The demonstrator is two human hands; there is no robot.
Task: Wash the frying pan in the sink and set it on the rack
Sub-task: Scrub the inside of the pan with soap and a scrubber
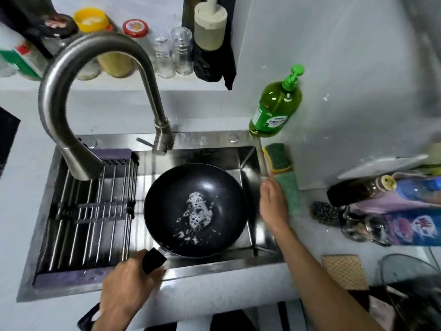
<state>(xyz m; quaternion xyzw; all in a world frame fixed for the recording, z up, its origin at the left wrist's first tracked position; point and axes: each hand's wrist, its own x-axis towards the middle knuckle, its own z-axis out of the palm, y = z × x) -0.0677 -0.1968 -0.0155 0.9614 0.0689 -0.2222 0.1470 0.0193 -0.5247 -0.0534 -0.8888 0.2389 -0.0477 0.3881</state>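
The frying pan [194,209] sits in the sink [259,237], suds pooled in its middle. At 7 o'clock the left hand [126,280] grips its black handle [154,260]. At 3 o'clock the right hand [273,201], fingers relaxed, touches a green cloth [290,194] on the desk [298,232]. The rack [90,211] lies at 9 o'clock.

Even, cool light fills my view, glare streaks the curved brushed-steel faucet [78,96] and stainless sink rim [214,265], my right hand [273,201] smears with motion, and edges bow and blur.
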